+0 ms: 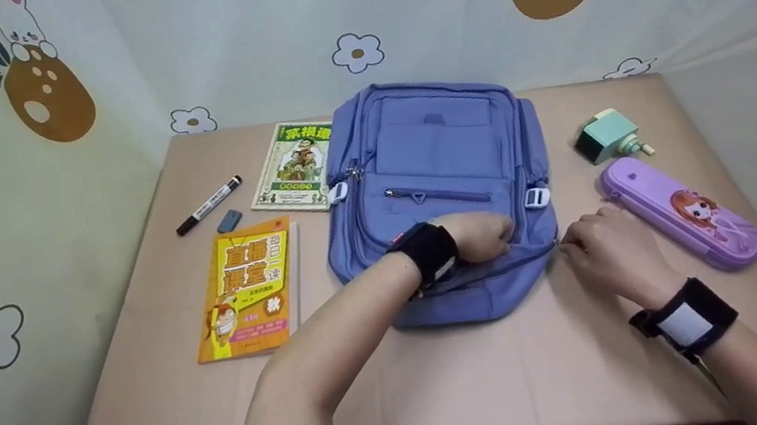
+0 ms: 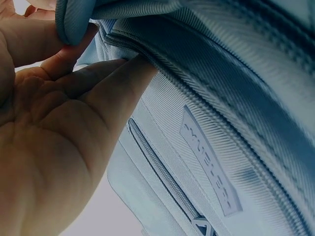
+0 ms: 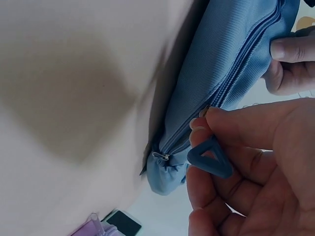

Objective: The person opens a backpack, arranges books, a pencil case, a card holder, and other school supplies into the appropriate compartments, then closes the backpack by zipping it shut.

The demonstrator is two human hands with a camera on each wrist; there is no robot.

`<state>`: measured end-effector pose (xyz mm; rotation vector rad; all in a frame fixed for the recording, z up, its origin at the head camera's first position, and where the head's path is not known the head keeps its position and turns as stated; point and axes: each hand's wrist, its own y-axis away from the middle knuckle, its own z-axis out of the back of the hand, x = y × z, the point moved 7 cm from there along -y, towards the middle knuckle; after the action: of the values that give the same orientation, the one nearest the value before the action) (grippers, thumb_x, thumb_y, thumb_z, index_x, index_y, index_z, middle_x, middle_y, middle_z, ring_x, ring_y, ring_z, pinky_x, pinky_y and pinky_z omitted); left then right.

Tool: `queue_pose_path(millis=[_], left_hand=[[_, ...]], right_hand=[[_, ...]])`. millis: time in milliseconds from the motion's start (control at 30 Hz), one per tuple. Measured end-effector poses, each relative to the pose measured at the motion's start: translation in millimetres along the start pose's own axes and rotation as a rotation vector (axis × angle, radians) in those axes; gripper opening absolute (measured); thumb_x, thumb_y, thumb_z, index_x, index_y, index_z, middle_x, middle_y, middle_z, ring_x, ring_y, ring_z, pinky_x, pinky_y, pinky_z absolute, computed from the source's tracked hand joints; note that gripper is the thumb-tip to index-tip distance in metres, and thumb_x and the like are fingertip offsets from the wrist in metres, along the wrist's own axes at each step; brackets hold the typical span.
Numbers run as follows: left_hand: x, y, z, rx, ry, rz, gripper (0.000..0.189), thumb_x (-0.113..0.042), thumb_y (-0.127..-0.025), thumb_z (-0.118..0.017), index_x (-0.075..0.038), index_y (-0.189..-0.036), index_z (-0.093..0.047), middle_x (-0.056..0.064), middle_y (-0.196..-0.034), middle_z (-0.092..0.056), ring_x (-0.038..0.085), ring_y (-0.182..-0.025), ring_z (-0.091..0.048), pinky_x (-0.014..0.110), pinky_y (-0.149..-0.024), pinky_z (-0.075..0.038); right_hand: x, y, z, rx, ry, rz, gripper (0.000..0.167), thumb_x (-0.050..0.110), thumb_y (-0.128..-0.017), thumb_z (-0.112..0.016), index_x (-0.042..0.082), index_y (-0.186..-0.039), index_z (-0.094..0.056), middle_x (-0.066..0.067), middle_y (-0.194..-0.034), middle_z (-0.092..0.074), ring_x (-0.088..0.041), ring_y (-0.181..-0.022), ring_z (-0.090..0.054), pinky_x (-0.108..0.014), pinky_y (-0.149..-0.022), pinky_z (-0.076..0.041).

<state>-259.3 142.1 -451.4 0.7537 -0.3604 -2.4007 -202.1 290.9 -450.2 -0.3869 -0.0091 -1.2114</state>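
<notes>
The blue backpack (image 1: 439,138) lies near the table (image 1: 452,387)'s far edge; the left hand (image 1: 484,234) pinches its fabric (image 3: 261,56), the right hand (image 1: 609,256) a zipper pull (image 3: 209,166). Slack fabric (soft-looking stuff) could jam the zipper (image 3: 246,50).

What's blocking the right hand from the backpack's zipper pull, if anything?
Nothing visible: the right hand pinches the zipper pull on the backpack; the purple pencil case lies beside that hand, not between them.
</notes>
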Motion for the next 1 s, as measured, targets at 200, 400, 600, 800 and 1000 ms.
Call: queue_pose_path(millis=[200, 400, 600, 800, 1000], left_hand=[[-0.5, 0.0, 1.3, -0.007, -0.020, 0.001, 0.016, -0.021, -0.106, -0.052, -0.005, -0.108, -0.054, 0.007, -0.105, -0.058, 0.019, -0.098, -0.054, 0.032, -0.093, -0.046], [0.3, -0.6, 1.2, -0.015, -0.026, -0.002, 0.017, -0.021, -0.106, -0.052, -0.004, -0.109, -0.056, 0.009, -0.108, -0.062, 0.020, -0.101, -0.057, 0.033, -0.095, -0.046], [0.2, -0.2, 1.6, -0.021, -0.032, -0.001, 0.018, -0.021, -0.106, -0.052, -0.004, -0.111, -0.057, 0.010, -0.110, -0.063, 0.022, -0.105, -0.059, 0.034, -0.097, -0.046], [-2.5, 1.8, -0.1, -0.039, -0.043, 0.009, 0.022, -0.022, -0.106, -0.052, -0.003, -0.116, -0.058, 0.011, -0.115, -0.064, 0.024, -0.111, -0.060, 0.035, -0.101, -0.046], [-6.9, 11.3, -5.4, -0.068, 0.005, -0.004, 0.026, -0.032, -0.103, -0.057, -0.006, -0.109, -0.057, 0.006, -0.101, -0.062, 0.021, -0.098, -0.060, 0.033, -0.090, -0.049]], right_hand=[[8, 2.5, 3, -0.017, 0.014, 0.018, 0.007, 0.012, -0.083, -0.080, 0.007, -0.079, -0.076, -0.004, -0.071, -0.067, -0.029, -0.069, -0.058, -0.046, -0.068, -0.044], [16, 4.7, 4, 0.012, 0.013, 0.009, 0.007, 0.013, -0.083, -0.081, 0.008, -0.080, -0.076, -0.003, -0.072, -0.066, -0.029, -0.069, -0.058, -0.047, -0.066, -0.043], [25, 5.4, 5, 0.018, 0.021, 0.019, 0.007, 0.011, -0.083, -0.080, 0.008, -0.080, -0.075, -0.003, -0.071, -0.064, -0.028, -0.069, -0.057, -0.045, -0.064, -0.042], [23, 5.1, 3, 0.052, 0.007, -0.004, 0.007, 0.012, -0.085, -0.080, 0.007, -0.082, -0.076, -0.003, -0.072, -0.064, -0.029, -0.070, -0.057, -0.047, -0.066, -0.043], [18, 7.5, -1, 0.078, -0.014, -0.019, 0.007, 0.013, -0.086, -0.080, 0.007, -0.086, -0.078, -0.004, -0.075, -0.068, -0.029, -0.073, -0.059, -0.047, -0.068, -0.045]])
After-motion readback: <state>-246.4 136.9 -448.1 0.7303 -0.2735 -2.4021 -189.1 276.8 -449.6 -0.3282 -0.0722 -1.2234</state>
